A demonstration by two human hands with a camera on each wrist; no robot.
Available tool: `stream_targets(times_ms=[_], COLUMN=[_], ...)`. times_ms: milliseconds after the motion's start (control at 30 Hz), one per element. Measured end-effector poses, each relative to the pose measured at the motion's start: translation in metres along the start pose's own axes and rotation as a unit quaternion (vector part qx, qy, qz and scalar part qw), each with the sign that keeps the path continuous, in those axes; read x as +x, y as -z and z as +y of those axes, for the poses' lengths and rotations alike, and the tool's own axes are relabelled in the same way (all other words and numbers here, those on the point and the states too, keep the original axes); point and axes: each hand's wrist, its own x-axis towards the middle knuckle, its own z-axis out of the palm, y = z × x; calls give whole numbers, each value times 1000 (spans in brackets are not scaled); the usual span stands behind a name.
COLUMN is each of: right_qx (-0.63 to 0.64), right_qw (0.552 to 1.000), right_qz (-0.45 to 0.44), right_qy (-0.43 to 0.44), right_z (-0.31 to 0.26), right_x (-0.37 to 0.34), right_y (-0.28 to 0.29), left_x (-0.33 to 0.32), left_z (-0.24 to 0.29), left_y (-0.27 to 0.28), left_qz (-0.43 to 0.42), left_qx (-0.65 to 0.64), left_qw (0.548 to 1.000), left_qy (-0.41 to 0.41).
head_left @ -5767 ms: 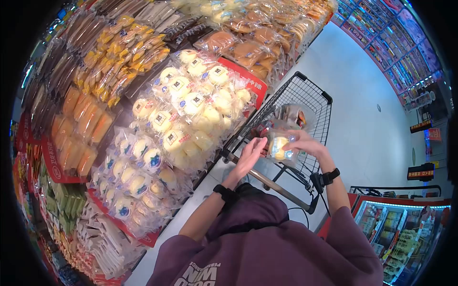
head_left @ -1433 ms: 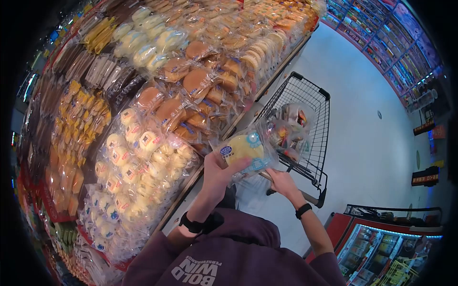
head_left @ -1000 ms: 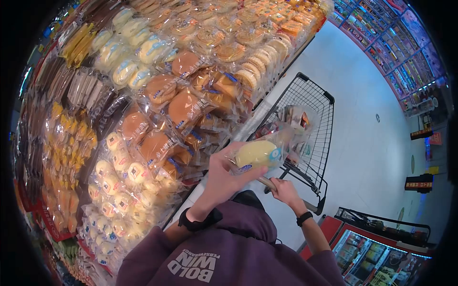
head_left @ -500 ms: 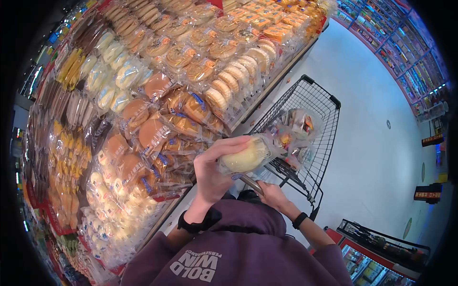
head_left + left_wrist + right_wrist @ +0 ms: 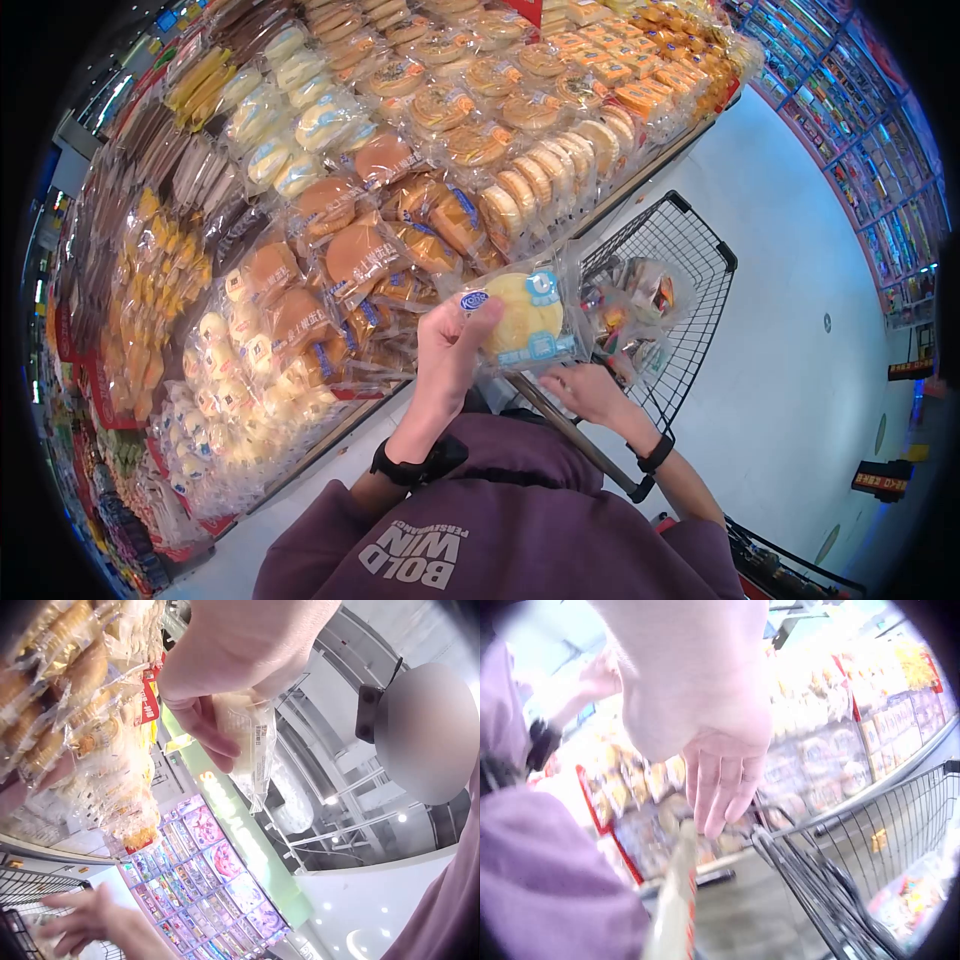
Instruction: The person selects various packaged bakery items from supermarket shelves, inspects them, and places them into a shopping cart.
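Note:
My left hand (image 5: 447,345) pinches a clear-wrapped pale yellow bread (image 5: 525,318) with light blue print and a dark blue oval logo, thumb across its front. In the left wrist view the wrapped bread (image 5: 247,742) shows edge-on, printed small on its wrapper, beneath my curled fingers (image 5: 206,739). My right hand (image 5: 592,393) is beside the shopping cart's handle bar (image 5: 565,430). From the right wrist view, that hand's fingers (image 5: 724,787) hang straight and hold nothing, their tips close to the cart handle (image 5: 671,900).
Left of me a slanted display holds bagged brown cakes (image 5: 360,250), small white buns (image 5: 235,345) and round pastries (image 5: 535,175). Clear bags of goods (image 5: 640,310) lie in the black wire cart (image 5: 690,270). Pale floor (image 5: 780,330) runs along the cart's right side.
My right hand has let go of the cart handle it gripped half a second ago. My left hand has turned the wrapped bread from tilted to face-on. Further pastries have come into view along the display.

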Motion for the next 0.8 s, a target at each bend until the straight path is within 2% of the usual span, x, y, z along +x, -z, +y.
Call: stream_targets(times_ms=[67,133,200,233,300,333,367,500,533,600,633,800], right_qx=[166,334,500,570,459,400,467,383,396,422,444,446], right_qw=[982,931,848,813,876,901,870,903,899,891,877,873], right_qz=[88,147,168,99,139,158,154,186,179,164,173,197], right_qy=[-2,19,60,68,57,52,27,60,52,30,56,6], right_z=[-32,-66,-93,-97,-131,-144,-148,-148,-150,-158,-163,-185], right_x=[19,35,47,50,60,66,71,83,85,88,92,105], right_y=[32,56,71,81,92,94,93,95,98,103,101,99], left_x=[-2,0,1,-1,-2,-2,-1,1,1,0,-3,-1], left_z=[6,12,12,17,29,32,34,44,46,49,56,56], left_y=[3,11,24,26,27,31,35,49,53,53,51,63], left_qz=[0,-10,-25,-30,-43,-39,-33,-76,-91,-78,-58,1], left_qx=[4,9,17,-3,-43,-17,9,73,88,16,0,-96], left_qw=[1000,1000,999,999,998,999,999,992,989,994,996,994], left_qy=[-2,-11,-24,-27,-34,-34,-35,-66,-74,-70,-67,-52])
